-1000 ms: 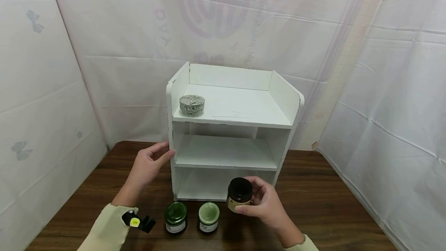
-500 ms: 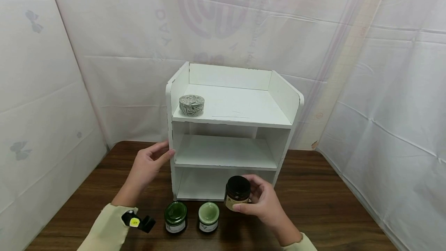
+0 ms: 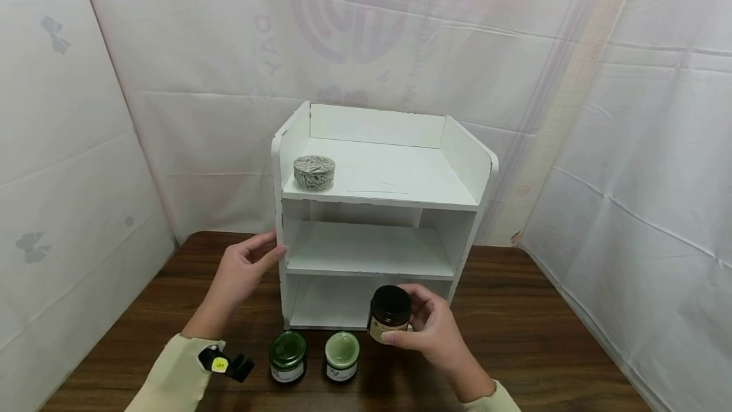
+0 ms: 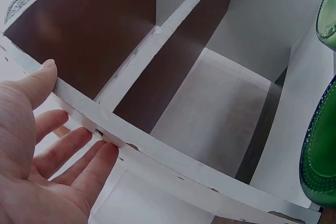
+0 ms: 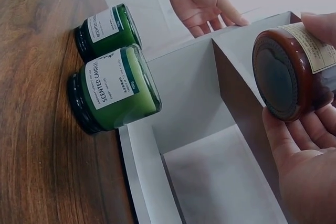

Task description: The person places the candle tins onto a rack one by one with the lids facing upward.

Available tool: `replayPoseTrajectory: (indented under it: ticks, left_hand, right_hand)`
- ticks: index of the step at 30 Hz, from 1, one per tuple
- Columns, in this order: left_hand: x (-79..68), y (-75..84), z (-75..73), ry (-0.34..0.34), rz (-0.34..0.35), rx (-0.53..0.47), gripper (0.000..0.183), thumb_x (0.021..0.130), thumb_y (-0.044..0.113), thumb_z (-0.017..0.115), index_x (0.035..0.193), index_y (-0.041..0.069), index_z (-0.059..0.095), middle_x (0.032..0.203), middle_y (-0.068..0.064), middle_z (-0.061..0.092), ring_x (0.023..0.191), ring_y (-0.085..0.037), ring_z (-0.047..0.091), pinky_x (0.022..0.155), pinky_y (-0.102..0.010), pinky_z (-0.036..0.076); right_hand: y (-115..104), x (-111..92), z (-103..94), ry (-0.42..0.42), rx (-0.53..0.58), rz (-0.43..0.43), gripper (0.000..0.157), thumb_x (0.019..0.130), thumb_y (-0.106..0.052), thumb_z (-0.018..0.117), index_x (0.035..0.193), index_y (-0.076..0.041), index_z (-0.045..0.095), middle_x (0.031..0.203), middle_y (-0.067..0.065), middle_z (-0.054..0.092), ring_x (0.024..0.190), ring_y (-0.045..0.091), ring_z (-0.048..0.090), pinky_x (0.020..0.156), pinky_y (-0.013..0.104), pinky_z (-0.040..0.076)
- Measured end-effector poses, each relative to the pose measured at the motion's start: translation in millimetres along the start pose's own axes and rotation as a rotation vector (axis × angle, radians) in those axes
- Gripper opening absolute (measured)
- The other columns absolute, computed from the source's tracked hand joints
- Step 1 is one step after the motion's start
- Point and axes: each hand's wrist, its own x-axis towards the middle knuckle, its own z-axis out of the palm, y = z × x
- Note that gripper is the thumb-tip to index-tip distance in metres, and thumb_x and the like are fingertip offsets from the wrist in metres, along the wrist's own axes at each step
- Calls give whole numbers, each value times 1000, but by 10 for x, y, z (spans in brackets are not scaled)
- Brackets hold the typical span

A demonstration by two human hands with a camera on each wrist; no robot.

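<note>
Near the front right of the white shelf unit (image 3: 377, 199), my right hand (image 3: 437, 329) holds an amber-brown scented candle jar (image 3: 390, 314) with a black top and a cream label. Thumb and fingers lie around the jar, and its ribbed base shows in the right wrist view. My left hand (image 3: 243, 269) touches the unit's left side panel (image 4: 86, 103), thumb on the front edge and relaxed fingers along the outer face. Two green scented candle jars stand on the table before the unit: a dark green one (image 3: 288, 355) and a paler one (image 3: 342, 355).
A round tin (image 3: 314, 173) with a leaf pattern sits at the left of the unit's top level. Below are a middle shelf (image 3: 372, 250) and a bottom level. The unit stands on a dark wooden table (image 3: 515, 336), with white cloth walls (image 3: 200, 113) behind and beside it.
My right hand has shifted the amber-brown scented candle jar slightly left and toward the unit. The left hand stays on the side panel.
</note>
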Motion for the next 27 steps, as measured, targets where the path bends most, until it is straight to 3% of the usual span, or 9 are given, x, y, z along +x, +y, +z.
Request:
replayPoseTrajectory:
  ticks: [27]
  left_hand:
    - [-6, 11, -9, -13, -3, 0, 58, 99, 41, 68, 147, 9, 57, 142, -15, 63, 108, 11, 57, 87, -12, 49]
  right_hand:
    - [-68, 56, -3, 13, -19, 15, 59, 75, 1, 88, 125, 11, 58, 114, 2, 71, 104, 11, 67, 90, 27, 57]
